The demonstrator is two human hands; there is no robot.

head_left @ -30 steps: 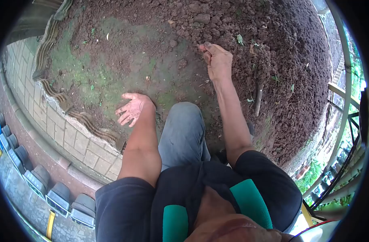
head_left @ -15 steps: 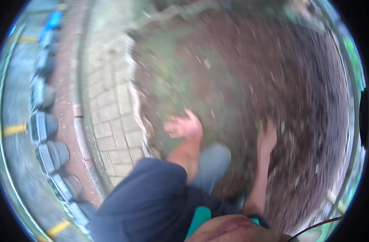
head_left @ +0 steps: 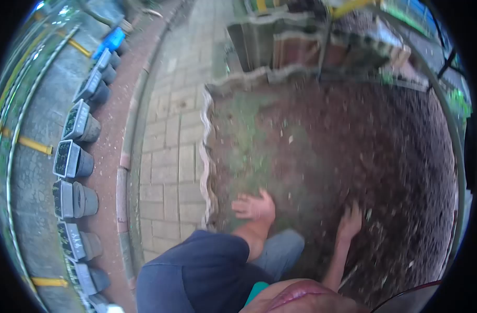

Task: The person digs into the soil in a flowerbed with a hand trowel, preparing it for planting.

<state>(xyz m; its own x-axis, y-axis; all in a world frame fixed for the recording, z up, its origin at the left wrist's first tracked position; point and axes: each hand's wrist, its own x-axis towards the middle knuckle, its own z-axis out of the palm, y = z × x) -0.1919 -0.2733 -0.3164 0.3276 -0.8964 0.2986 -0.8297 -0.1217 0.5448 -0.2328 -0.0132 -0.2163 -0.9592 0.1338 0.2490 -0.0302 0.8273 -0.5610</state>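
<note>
Left hand (head_left: 254, 206): laid open, fingers spread, on mossy soil (head_left: 249, 151) near the soil bed's scalloped left edging (head_left: 207, 156).
Right hand (head_left: 349, 223): pressed into loose soil (head_left: 384, 172) rightward; closure cannot be told.
Nothing is gripped.

There is a single view, from a camera on the person's head, which looks forward and steeply down through a fisheye lens with dark rounded corners. It is near the person's own body, and the soil bed (head_left: 322, 156) fills the centre, with the brick path (head_left: 170, 156) to its left.
</note>
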